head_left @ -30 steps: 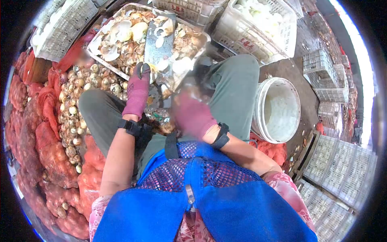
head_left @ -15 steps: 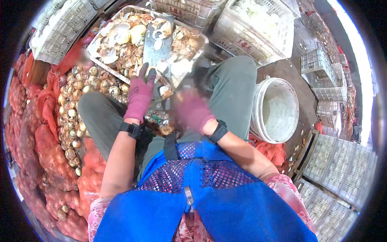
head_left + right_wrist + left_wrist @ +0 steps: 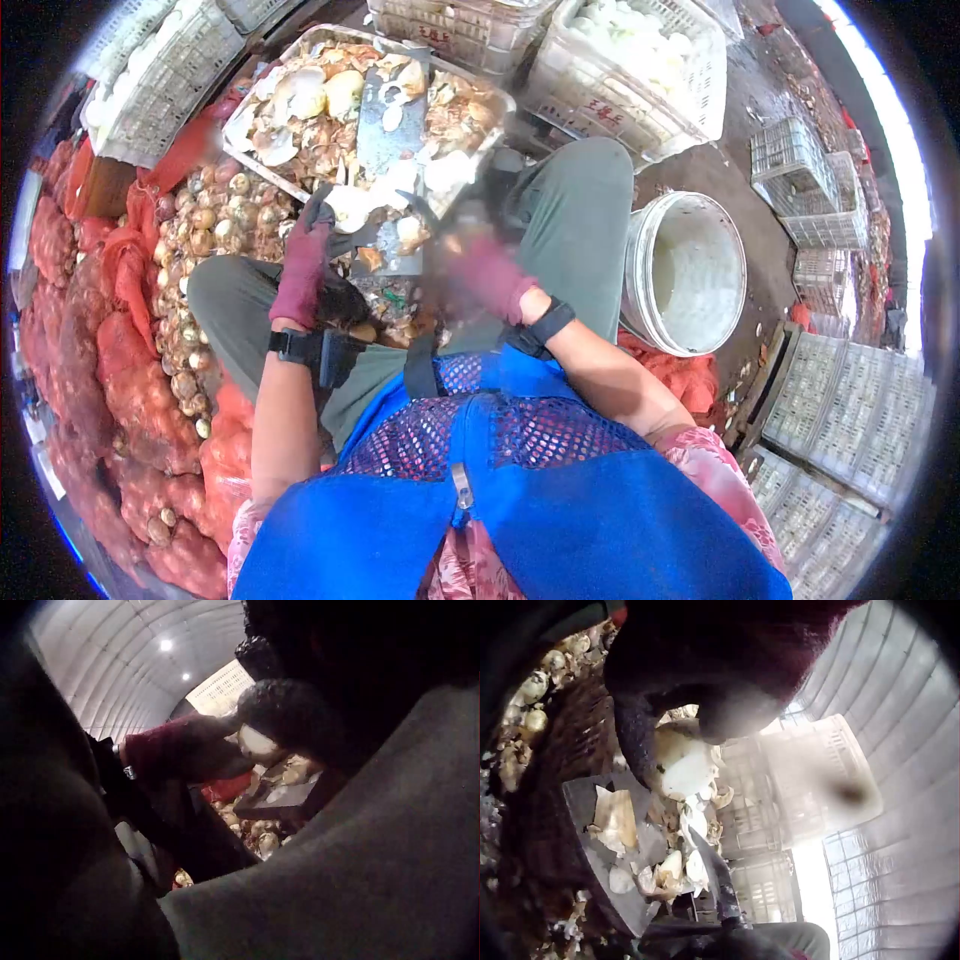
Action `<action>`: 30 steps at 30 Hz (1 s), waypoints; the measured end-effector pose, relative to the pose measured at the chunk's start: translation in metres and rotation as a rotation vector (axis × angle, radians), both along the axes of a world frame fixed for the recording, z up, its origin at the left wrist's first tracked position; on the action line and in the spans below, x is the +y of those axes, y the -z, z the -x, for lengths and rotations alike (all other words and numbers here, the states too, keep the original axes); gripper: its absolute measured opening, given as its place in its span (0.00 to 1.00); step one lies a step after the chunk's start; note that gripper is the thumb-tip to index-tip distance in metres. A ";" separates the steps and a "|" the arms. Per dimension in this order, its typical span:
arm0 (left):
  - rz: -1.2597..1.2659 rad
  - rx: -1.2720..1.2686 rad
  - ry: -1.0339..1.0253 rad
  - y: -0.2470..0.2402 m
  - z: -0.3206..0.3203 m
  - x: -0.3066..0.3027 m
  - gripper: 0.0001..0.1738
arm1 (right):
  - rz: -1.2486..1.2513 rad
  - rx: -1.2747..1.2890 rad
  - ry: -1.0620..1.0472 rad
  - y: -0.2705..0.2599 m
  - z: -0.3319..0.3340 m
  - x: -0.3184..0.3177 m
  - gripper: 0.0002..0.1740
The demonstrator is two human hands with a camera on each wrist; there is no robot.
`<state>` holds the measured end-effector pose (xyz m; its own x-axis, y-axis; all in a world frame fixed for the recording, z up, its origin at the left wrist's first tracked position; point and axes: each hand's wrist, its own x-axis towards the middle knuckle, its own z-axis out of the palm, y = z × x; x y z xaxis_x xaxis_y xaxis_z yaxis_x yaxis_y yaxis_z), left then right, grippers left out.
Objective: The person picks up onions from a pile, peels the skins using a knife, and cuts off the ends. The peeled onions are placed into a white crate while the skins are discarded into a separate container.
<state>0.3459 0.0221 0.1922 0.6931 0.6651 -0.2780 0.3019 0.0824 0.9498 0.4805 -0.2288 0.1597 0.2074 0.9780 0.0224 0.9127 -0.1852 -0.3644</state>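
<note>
My left hand [image 3: 303,262], in a maroon glove with dark fingertips, holds a partly peeled onion [image 3: 686,769] between thumb and fingers, above the near end of a grey board [image 3: 641,844]. My right hand [image 3: 490,278], also gloved, grips a knife [image 3: 718,881] to the right of the board; the blade points up and toward the onion. A blurred spot in the head view covers part of this hand. Scraps of onion skin [image 3: 615,817] and pale onion pieces lie on the board. Behind it, a white tray [image 3: 262,172] is heaped with skins and a few onions.
Unpeeled onions [image 3: 215,225] are piled beside the left knee, with red mesh sacks [image 3: 150,400] farther left. A white bucket [image 3: 735,270] stands by the right knee. Crates [image 3: 640,105] with peeled onions stand at the back.
My left hand has come back from the tray, moved slightly left and now holds an onion over the board. The right hand has shifted little, and its knife blade shows more clearly.
</note>
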 end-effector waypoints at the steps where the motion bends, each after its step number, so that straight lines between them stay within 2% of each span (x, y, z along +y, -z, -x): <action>1: 0.059 -0.021 -0.020 0.000 0.004 -0.001 0.24 | -0.078 -0.047 -0.062 -0.003 0.003 -0.001 0.20; 2: 0.120 -0.043 -0.039 0.001 0.006 -0.003 0.25 | -0.078 -0.044 -0.064 -0.005 0.005 -0.001 0.20; 4: 0.151 -0.044 -0.080 -0.023 -0.007 -0.022 0.25 | 0.166 0.185 0.094 -0.040 0.011 0.006 0.19; 5: 0.010 0.031 -0.086 -0.026 -0.012 -0.029 0.25 | 0.173 0.184 0.093 -0.047 0.014 0.008 0.19; 6: -0.133 0.107 -0.092 -0.031 -0.016 -0.034 0.26 | 0.244 0.252 0.179 -0.052 0.017 0.010 0.20; 7: -0.202 0.250 -0.092 -0.040 -0.022 -0.036 0.28 | 0.310 0.319 0.265 -0.058 0.018 0.013 0.21; 8: -0.203 0.249 -0.093 -0.028 -0.022 -0.028 0.28 | 0.309 0.318 0.264 -0.066 0.018 0.014 0.21; 10: -0.170 0.020 -0.105 0.001 -0.031 -0.012 0.28 | 0.141 0.415 0.314 -0.080 0.014 0.013 0.22; 11: -0.082 -0.025 -0.144 0.009 -0.037 -0.011 0.27 | 0.144 0.413 0.321 -0.088 0.013 0.013 0.22; 13: -0.072 -0.122 -0.108 0.010 -0.053 -0.010 0.26 | 0.209 0.391 0.530 -0.099 0.013 0.016 0.22; 14: -0.063 -0.217 -0.080 0.011 -0.060 -0.010 0.25 | 0.210 0.390 0.533 -0.099 0.012 0.018 0.22; 16: -0.066 -0.143 -0.116 0.007 -0.067 -0.010 0.27 | 0.266 0.222 0.526 -0.098 0.007 0.024 0.23; 17: -0.044 -0.060 -0.145 0.005 -0.067 -0.010 0.29 | 0.268 0.222 0.522 -0.091 0.006 0.024 0.23; 19: -0.019 0.027 -0.175 -0.004 -0.066 -0.010 0.31 | 0.120 0.136 0.461 -0.076 0.005 0.024 0.24; 20: -0.025 0.113 -0.172 -0.008 -0.065 -0.010 0.27 | 0.124 0.136 0.460 -0.069 0.005 0.024 0.24; 21: -0.032 0.198 -0.170 -0.009 -0.063 -0.010 0.23 | 0.160 0.016 0.437 -0.068 0.005 0.028 0.25; 22: -0.029 0.198 -0.175 -0.007 -0.060 -0.011 0.23 | 0.193 -0.104 0.410 -0.068 0.005 0.032 0.26; 25: 0.039 0.053 -0.165 0.014 -0.051 -0.006 0.23 | 0.237 -0.198 0.346 -0.071 0.010 0.037 0.27; 27: -0.036 0.064 -0.150 0.032 -0.051 0.003 0.34 | 0.304 -0.135 0.351 -0.090 0.011 0.044 0.28; 30: -0.055 0.086 -0.158 0.037 -0.051 0.005 0.33 | 0.393 -0.038 0.359 -0.107 0.013 0.050 0.30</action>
<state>0.3972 0.0271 0.1550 0.5540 0.7799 -0.2914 0.3692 0.0836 0.9256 0.4674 -0.1789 0.2669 0.5371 0.7816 -0.3173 0.7779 -0.6044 -0.1722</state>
